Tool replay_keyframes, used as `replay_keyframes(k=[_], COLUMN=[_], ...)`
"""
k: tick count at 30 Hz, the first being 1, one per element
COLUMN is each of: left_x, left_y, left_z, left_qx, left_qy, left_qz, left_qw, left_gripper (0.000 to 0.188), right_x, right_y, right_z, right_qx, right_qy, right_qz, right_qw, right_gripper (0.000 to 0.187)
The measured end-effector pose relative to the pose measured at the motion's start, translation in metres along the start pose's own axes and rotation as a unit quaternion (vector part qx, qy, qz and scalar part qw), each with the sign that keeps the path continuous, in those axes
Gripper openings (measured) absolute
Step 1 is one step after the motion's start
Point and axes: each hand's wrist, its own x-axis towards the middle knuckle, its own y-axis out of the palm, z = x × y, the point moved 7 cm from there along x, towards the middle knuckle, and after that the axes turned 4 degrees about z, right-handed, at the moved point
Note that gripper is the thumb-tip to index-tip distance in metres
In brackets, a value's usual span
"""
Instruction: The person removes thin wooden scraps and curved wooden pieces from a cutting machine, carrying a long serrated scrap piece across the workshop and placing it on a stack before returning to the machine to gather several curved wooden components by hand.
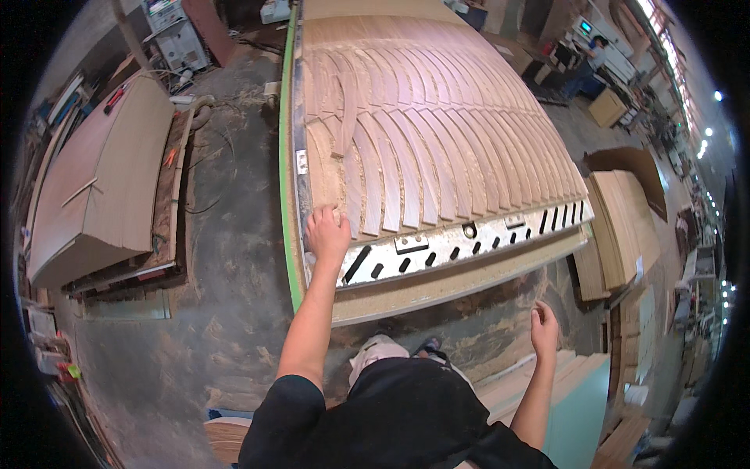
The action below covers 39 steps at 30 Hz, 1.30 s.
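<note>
My left hand (328, 232) is at the near left corner of a large wooden sheet cut into curved strips (410, 176). Its fingers are bent down and closed at the sawdust-covered left margin of the sheet. What lies under them, perhaps a bit of wood, I cannot make out. Just beyond, one loose curved wood strip (345, 117) rests slantwise over the others. To the right, away from the sheet, my right hand (544, 328) hangs with loosely bent fingers and holds nothing visible.
A slotted metal rail (461, 244) borders the bed's near edge, and a green edge (287, 156) runs along its left side. Stacked boards (617, 227) stand at right, more panels (578, 406) beside my right arm. A large board-covered block (101, 180) is at left. A person (591, 64) works far right.
</note>
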Motion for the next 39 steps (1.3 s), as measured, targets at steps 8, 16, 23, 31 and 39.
replay_keyframes(k=[8,16,23,31,39], left_x=[0.143,0.215,0.192,-0.038,-0.062], left_y=[0.042,0.097,0.100,0.153,0.090], left_z=[-0.030,-0.034,-0.061,-0.215,-0.184], left_qx=[0.026,0.116,-0.213,-0.505,-0.133], left_qy=[-0.033,-0.105,-0.151,-0.143,-0.116], left_qz=[0.028,0.074,0.056,0.018,-0.010], left_qw=[0.999,0.985,0.964,0.851,0.984], left_gripper=[0.048,0.042,0.031,0.022,0.050], right_x=[0.066,0.138,0.219,0.263,0.256], right_y=[0.111,0.090,0.143,0.210,0.202], right_z=[0.085,0.083,0.107,0.273,0.240], right_qx=[-0.010,0.013,0.258,0.401,0.409], right_qy=[-0.194,-0.201,-0.115,-0.125,-0.095], right_qz=[0.273,0.341,0.499,0.445,0.341], right_qw=[0.942,0.918,0.820,0.791,0.841], right_gripper=[0.038,0.034,0.039,0.071,0.014])
